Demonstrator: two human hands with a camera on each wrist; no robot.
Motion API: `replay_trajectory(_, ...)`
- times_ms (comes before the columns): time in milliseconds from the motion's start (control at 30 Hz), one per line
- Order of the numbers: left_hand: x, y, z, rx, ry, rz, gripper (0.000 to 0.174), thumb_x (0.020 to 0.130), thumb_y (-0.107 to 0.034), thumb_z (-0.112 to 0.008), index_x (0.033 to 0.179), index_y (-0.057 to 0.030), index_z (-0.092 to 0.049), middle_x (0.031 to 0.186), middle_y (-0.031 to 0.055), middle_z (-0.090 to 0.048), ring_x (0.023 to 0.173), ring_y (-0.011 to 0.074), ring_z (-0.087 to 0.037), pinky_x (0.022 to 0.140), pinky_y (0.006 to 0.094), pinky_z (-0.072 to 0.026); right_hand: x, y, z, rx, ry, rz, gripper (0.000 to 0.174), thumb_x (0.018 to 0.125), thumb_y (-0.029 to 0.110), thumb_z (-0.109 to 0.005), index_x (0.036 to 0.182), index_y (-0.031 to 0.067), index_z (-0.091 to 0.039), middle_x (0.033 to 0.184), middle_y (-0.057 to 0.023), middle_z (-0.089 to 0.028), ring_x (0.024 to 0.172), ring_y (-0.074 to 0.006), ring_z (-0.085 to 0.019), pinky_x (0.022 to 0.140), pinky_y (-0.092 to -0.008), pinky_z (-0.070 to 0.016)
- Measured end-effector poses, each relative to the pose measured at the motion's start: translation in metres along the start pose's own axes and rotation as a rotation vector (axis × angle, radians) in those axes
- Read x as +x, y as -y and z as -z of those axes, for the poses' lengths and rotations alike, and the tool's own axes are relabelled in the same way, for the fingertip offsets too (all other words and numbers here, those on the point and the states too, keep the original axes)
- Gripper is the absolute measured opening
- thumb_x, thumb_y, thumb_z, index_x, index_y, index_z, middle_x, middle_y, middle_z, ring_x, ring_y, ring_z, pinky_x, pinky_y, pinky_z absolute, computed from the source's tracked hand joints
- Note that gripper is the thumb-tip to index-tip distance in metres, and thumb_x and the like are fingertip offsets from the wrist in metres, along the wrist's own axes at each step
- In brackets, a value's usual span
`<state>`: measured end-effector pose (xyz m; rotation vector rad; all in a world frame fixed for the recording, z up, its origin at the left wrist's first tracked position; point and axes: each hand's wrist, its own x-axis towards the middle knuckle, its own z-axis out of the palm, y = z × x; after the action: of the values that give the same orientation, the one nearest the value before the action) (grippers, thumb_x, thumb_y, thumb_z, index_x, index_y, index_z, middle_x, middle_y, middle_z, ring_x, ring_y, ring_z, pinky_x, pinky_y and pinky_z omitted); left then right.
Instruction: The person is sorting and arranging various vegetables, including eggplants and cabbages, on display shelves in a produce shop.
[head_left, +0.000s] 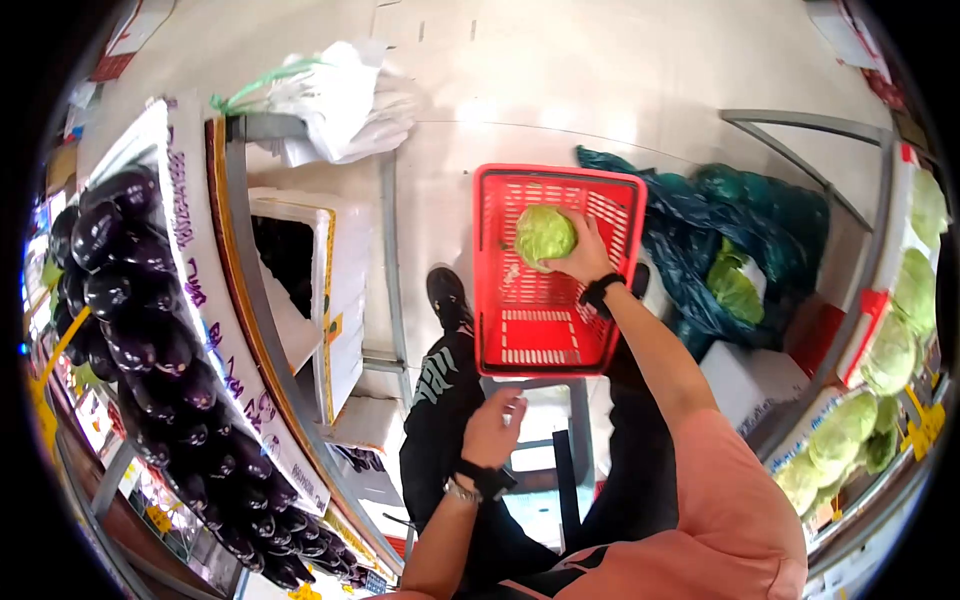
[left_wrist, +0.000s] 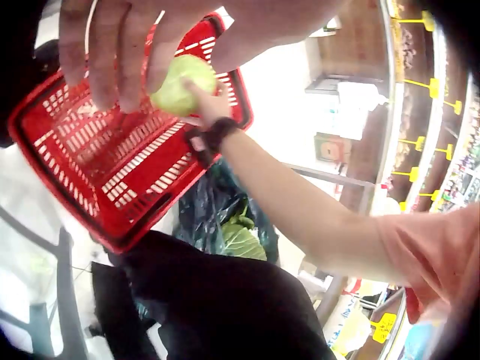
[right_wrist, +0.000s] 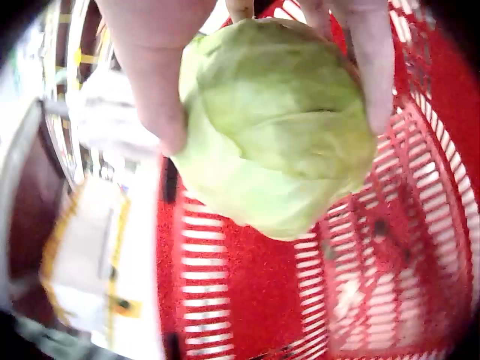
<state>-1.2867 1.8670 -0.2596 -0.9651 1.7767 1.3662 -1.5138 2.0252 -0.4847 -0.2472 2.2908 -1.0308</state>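
Right hand (head_left: 588,256): grasps green cabbage (head_left: 542,236) between thumb and fingers.
Cabbage position: over red shopping basket (head_left: 480,262), toward far edge.
Left hand (head_left: 494,428): relaxed, holds nothing, beside near edge.

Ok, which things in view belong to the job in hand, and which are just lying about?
Likely the job:
- cabbage, held in the right hand's fingers
- red basket beneath it

Apparently just lying about:
- eggplants
- white box
- white plastic bags
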Motion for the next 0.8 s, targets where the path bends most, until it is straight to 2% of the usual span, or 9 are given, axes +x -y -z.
replay_trajectory(67, 0.001, 0.035, -0.017, -0.030, -0.008, 0.022, 0.023, 0.096, -0.024, -0.058, 0.110, -0.0076, -0.065, 0.093, 0.0149, -0.072, 0.086, 0.0281, -0.070, 0.075, 0.0360, -0.0541, -0.049, 0.013, 0.046, 0.574, 0.035, -0.029, 0.092, 0.062, 0.022, -0.092, 0.139, 0.0094, -0.044, 0.135, -0.0128, -0.049, 0.126, -0.0282, -0.051, 0.108, -0.0396, -0.0406)
replay_trajectory(167, 0.005, 0.119, -0.048, -0.006, -0.008, 0.099, 0.026, 0.094, -0.032, -0.056, 0.105, -0.0118, -0.068, 0.092, 0.0171, -0.071, 0.090, 0.0338, -0.070, 0.077, 0.0412, -0.0541, -0.134, 0.046, 0.141, 1.047, 0.123, -0.128, 0.094, 0.069, 0.019, -0.088, 0.145, 0.0067, -0.035, 0.141, -0.0094, -0.048, 0.134, -0.0218, -0.043, 0.113, -0.0357, -0.0336)
replay_trajectory(267, -0.017, 0.086, -0.037, 0.329, 0.048, 0.014, 0.036, 0.093, -0.041, -0.052, 0.103, -0.0115, -0.068, 0.095, 0.0232, -0.068, 0.095, 0.0446, -0.064, 0.081, 0.0500, -0.0524, -0.224, 0.115, 0.242, 1.451, 0.052, -0.151, 0.103, 0.073, 0.034, -0.083, 0.153, 0.0065, -0.025, 0.149, -0.0093, -0.042, 0.138, -0.0221, -0.041, 0.114, -0.0374, -0.0337)
replay_trajectory(400, -0.027, 0.038, -0.017, 0.627, 0.139, -0.006, 0.042, 0.092, -0.045, -0.053, 0.102, -0.0083, -0.069, 0.100, 0.0225, -0.069, 0.098, 0.0442, -0.064, 0.085, 0.0502, -0.0512, -0.323, 0.136, 0.348, 1.565, -0.164, -0.088, 0.102, 0.079, 0.044, -0.077, 0.155, 0.0058, -0.021, 0.156, -0.0107, -0.034, 0.141, -0.0236, -0.037, 0.116, -0.0399, -0.0315)
replay_trajectory(533, -0.026, -0.020, 0.011, 0.701, 0.174, -0.122, 0.043, 0.092, -0.046, -0.054, 0.105, -0.0085, -0.069, 0.100, 0.0191, -0.071, 0.101, 0.0394, -0.065, 0.089, 0.0479, -0.0499, -0.385, 0.189, 0.466, 1.132, -0.709, 0.087, 0.107, 0.073, 0.039, -0.081, 0.155, 0.0056, -0.022, 0.154, -0.0116, -0.035, 0.141, -0.0244, -0.035, 0.115, -0.0381, -0.0312)
replay_trajectory(600, -0.020, -0.046, 0.018, 0.759, 0.205, -0.035, 0.040, 0.092, -0.045, -0.055, 0.103, -0.0089, -0.069, 0.100, 0.0169, -0.072, 0.100, 0.0375, -0.066, 0.089, 0.0457, -0.0504, -0.419, 0.206, 0.529, 0.591, -0.883, 0.044, 0.103, 0.067, 0.034, -0.087, 0.150, 0.0052, -0.033, 0.151, -0.0122, -0.039, 0.138, -0.0265, -0.040, 0.114, -0.0381, -0.0321)
replay_trajectory(667, -0.040, -0.081, 0.025, 0.685, 0.206, -0.159, 0.039, 0.091, -0.045, -0.056, 0.102, -0.0097, -0.067, 0.100, 0.0154, -0.072, 0.100, 0.0351, -0.067, 0.088, 0.0435, -0.0510, -0.454, 0.217, 0.582, 0.030, -0.980, -0.038, 0.096, 0.062, 0.031, -0.090, 0.143, 0.0067, -0.045, 0.144, -0.0142, -0.045, 0.132, -0.0302, -0.046, 0.110, -0.0389, -0.0377)
replay_trajectory(733, -0.045, -0.101, 0.029, 0.764, 0.213, -0.141, 0.040, 0.091, -0.046, -0.057, 0.102, -0.0096, -0.067, 0.101, 0.0153, -0.072, 0.101, 0.0352, -0.067, 0.088, 0.0439, -0.0509, -0.472, 0.213, 0.614, -0.298, -1.035, -0.245, 0.089, 0.058, 0.037, -0.089, 0.138, 0.0245, -0.052, 0.129, -0.0160, -0.050, 0.120, -0.0366, -0.053, 0.092, -0.0451, -0.0522)
replay_trajectory(800, -0.065, -0.124, 0.027, 0.892, 0.248, -0.144, 0.044, 0.090, -0.051, -0.058, 0.105, -0.0106, -0.068, 0.103, 0.0152, -0.072, 0.102, 0.0352, -0.067, 0.090, 0.0440, -0.0507, -0.477, 0.174, 0.637, -0.505, -1.060, -0.400, 0.087, 0.056, 0.035, -0.088, 0.136, 0.0316, -0.053, 0.131, -0.0150, -0.049, 0.116, -0.0375, -0.053, 0.087, -0.0455, -0.0542)
